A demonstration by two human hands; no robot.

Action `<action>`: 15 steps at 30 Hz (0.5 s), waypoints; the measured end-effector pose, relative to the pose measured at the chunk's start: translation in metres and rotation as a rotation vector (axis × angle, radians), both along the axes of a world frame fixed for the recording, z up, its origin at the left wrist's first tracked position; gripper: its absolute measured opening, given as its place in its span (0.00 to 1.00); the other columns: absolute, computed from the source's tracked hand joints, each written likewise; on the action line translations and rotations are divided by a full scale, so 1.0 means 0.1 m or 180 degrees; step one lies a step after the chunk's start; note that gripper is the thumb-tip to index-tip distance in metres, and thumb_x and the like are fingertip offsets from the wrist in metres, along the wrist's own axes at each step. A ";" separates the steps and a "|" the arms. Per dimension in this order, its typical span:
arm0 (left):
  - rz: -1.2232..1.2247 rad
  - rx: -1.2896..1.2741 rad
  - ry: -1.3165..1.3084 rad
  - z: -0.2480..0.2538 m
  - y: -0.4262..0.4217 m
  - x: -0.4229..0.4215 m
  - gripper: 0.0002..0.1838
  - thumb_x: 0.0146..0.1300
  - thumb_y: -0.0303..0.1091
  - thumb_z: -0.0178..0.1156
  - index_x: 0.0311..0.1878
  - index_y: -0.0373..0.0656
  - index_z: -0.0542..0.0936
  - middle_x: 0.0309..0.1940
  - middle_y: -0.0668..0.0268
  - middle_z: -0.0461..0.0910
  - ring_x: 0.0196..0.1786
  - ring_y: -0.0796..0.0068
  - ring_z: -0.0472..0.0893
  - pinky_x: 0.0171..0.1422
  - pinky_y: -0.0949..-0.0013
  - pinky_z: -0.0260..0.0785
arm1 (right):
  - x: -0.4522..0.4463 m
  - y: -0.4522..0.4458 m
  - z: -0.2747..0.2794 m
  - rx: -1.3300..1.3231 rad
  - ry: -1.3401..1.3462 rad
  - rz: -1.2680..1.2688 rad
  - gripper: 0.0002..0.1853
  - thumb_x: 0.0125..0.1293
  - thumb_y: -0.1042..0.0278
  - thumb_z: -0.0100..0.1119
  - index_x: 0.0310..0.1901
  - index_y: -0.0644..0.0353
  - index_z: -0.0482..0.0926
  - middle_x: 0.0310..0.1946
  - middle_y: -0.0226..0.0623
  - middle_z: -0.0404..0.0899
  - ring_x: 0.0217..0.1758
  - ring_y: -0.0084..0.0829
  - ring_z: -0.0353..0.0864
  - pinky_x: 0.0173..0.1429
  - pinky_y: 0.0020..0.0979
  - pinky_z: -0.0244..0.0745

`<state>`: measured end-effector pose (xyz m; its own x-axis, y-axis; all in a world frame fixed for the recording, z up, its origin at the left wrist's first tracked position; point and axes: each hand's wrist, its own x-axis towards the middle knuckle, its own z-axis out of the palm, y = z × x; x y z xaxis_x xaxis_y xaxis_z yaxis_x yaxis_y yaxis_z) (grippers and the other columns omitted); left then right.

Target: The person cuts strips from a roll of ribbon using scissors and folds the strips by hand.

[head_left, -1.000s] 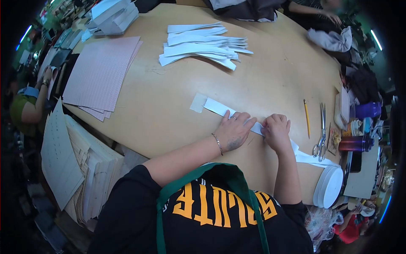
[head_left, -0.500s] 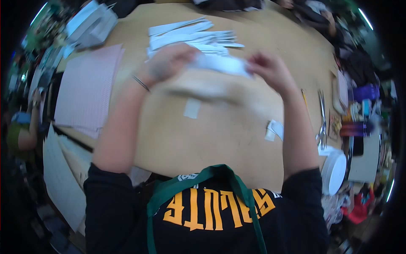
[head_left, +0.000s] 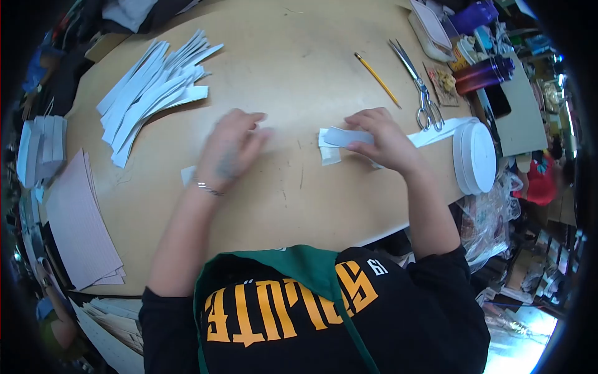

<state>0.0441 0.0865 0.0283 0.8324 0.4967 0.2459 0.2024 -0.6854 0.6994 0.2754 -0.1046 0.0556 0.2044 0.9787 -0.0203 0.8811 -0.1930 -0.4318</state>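
My right hand (head_left: 385, 140) pinches a short white strip (head_left: 346, 136) between thumb and fingers, low over the table on the right. Just under the strip lie small white pieces (head_left: 330, 156), partly covered by it. To the left, my left hand (head_left: 233, 146) hovers over the tabletop, a little blurred, with thumb and fingers apart and nothing in them. Beside its wrist rests a small white piece (head_left: 187, 176), half hidden by the forearm. A fanned pile of long white strips (head_left: 152, 93) lies beyond my left hand.
On the right are a yellow pencil (head_left: 377, 80), metal scissors (head_left: 423, 93), a white round tub (head_left: 476, 157) and a purple bottle (head_left: 486, 75). Pink striped sheets (head_left: 81, 218) lie at the table's left edge, near a white paper bag (head_left: 42, 149).
Both hands held a white strip between them near the pile. My left hand has let go; my right hand has brought a strip down beside the small pieces. The view has turned right.
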 end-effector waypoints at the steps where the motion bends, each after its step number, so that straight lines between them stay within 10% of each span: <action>1: -0.0073 0.0077 0.0109 -0.06 -0.15 0.13 0.15 0.55 0.38 0.64 0.43 0.38 0.79 0.33 0.57 0.76 0.39 0.58 0.76 0.44 0.61 0.70 | -0.06 0.00 -0.06 0.0114 -0.0018 -0.0052 0.19 0.53 0.62 0.66 0.46 0.58 0.79 0.45 0.39 0.77 0.53 0.42 0.71 0.58 0.37 0.67; 10: -0.0108 0.0287 0.0278 -0.21 -0.74 0.45 0.15 0.54 0.36 0.66 0.42 0.38 0.79 0.38 0.56 0.73 0.36 0.58 0.77 0.43 0.63 0.71 | -0.15 0.09 -0.12 -0.0231 0.0379 -0.0487 0.09 0.54 0.62 0.65 0.33 0.58 0.81 0.34 0.37 0.80 0.44 0.40 0.75 0.53 0.39 0.69; 15: 0.0099 -0.1894 0.0007 -0.23 -0.76 0.54 0.12 0.60 0.31 0.63 0.43 0.34 0.79 0.36 0.62 0.79 0.36 0.75 0.80 0.42 0.74 0.74 | -0.13 0.12 -0.08 -0.0039 0.1104 -0.0653 0.10 0.53 0.63 0.66 0.31 0.61 0.80 0.27 0.42 0.81 0.31 0.40 0.79 0.39 0.36 0.73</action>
<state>0.0985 0.0106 0.0050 0.8153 0.5729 -0.0839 0.2180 -0.1694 0.9611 0.2624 -0.0927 0.0472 0.3744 0.9176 -0.1338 0.6262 -0.3566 -0.6933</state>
